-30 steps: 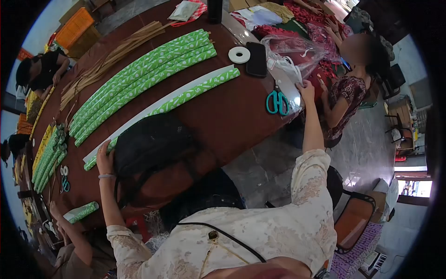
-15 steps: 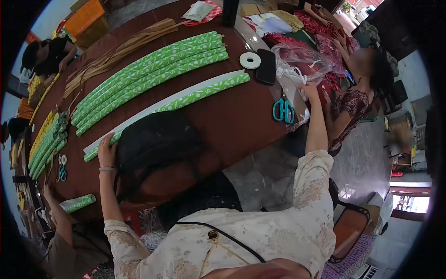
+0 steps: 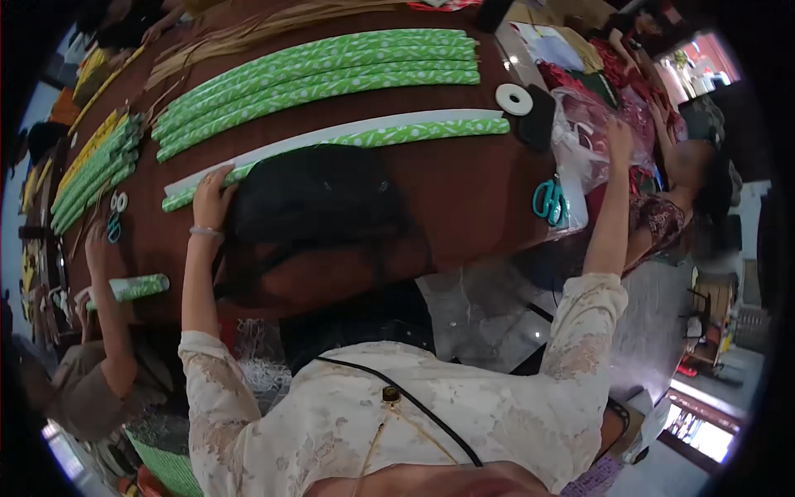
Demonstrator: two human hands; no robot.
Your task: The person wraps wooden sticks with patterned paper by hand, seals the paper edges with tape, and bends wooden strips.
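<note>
My left hand (image 3: 214, 200) rests with fingers extended on the left end of a green-and-white patterned paper sheet (image 3: 373, 132), partly rolled along its near edge. Beside that hand a black backpack (image 3: 319, 195) lies on the table, covering part of the paper. My right hand (image 3: 619, 139) reaches out over a clear plastic bag (image 3: 580, 137) at the table's right end. Its fingers are blurred against the plastic, so I cannot make out whether they grip it. Teal-handled scissors (image 3: 549, 201), a white tape roll (image 3: 513, 99) and a black phone-like slab (image 3: 537, 120) lie nearby.
Several finished-looking green paper rolls (image 3: 323, 79) lie behind the sheet, with thin brown strips (image 3: 224, 37) beyond. At left are more green rolls (image 3: 103, 170), small scissors (image 3: 114, 228) and a co-worker's arm (image 3: 108, 306). Another person (image 3: 658, 215) sits at right beside red material.
The view has turned, shifting the table contents rightward and up in the picture. My right hand has moved slightly farther over the plastic bag. My left hand stays at the paper's end.
</note>
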